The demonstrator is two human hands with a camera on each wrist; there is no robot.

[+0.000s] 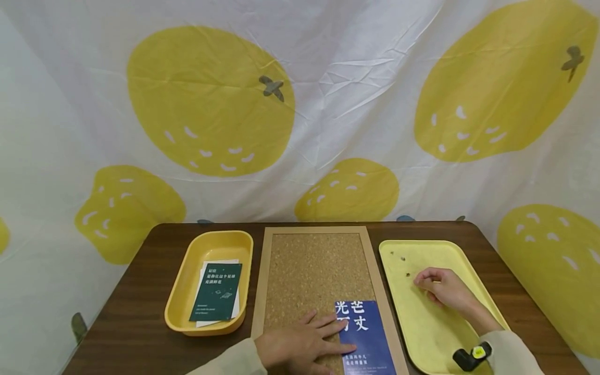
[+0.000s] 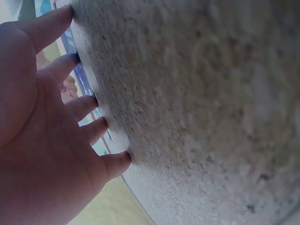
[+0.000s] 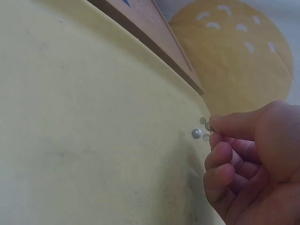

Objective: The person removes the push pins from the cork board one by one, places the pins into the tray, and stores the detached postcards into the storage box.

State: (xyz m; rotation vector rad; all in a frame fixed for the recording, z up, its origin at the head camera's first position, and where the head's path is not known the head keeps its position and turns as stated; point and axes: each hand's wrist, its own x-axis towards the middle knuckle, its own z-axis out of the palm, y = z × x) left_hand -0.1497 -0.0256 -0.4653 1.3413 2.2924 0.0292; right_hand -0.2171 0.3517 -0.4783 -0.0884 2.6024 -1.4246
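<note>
My left hand [image 1: 302, 344] lies spread on the cork board [image 1: 314, 271], some fingertips holding down a blue card [image 1: 367, 338] with white lettering at the board's lower right. In the left wrist view the spread fingers [image 2: 117, 164] press on the cork. Over the yellow tray [image 1: 438, 338], my right hand [image 1: 447, 289] pinches a small metal thumbtack [image 3: 209, 126] between thumb and index finger. The other fingers curl in below. Just beyond the fingertips, another silvery thumbtack [image 3: 197, 133] lies on the tray among several small ones.
Left of the board stands a yellow basin [image 1: 175, 312] holding a dark green card [image 1: 216, 299] on top of white ones. All sit on a dark wooden table [image 1: 136, 291]. A white curtain [image 1: 328, 120] with yellow fruit prints hangs behind the table.
</note>
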